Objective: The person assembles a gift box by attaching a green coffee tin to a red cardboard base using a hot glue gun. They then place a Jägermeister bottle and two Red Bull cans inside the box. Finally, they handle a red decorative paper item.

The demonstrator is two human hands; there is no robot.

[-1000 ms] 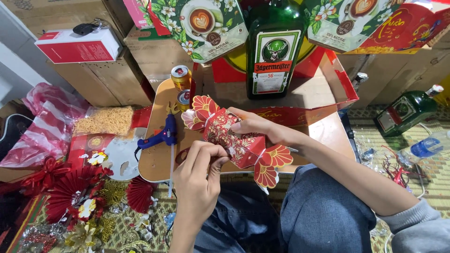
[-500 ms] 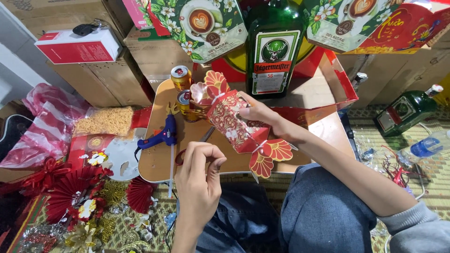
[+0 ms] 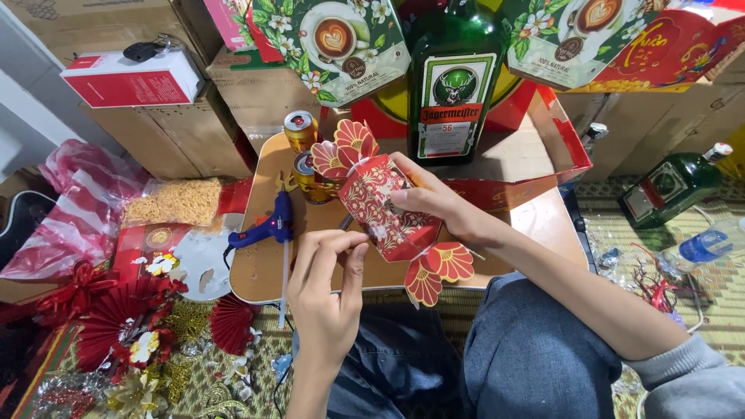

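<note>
- My right hand (image 3: 423,203) grips the red candy-shaped paper box (image 3: 384,208) around its middle, fingers wrapped over the patterned body, holding it tilted above the wooden tray table (image 3: 256,268).
- The box hangs over the middle of that table, one fan-shaped end up toward the two drink cans (image 3: 304,155), the other end down past the table's near edge.
- My left hand (image 3: 330,283) is just below and left of the box, thumb and fingertips pinched together; whether something small sits between them, I cannot tell.
- I judge I am mid-decoration: fixing or pressing a small piece onto the box.
- The blue glue gun (image 3: 268,227) lies on the table, left of the box, untouched.
- Next calls for a steady box and a careful pinch brought to its side.
</note>
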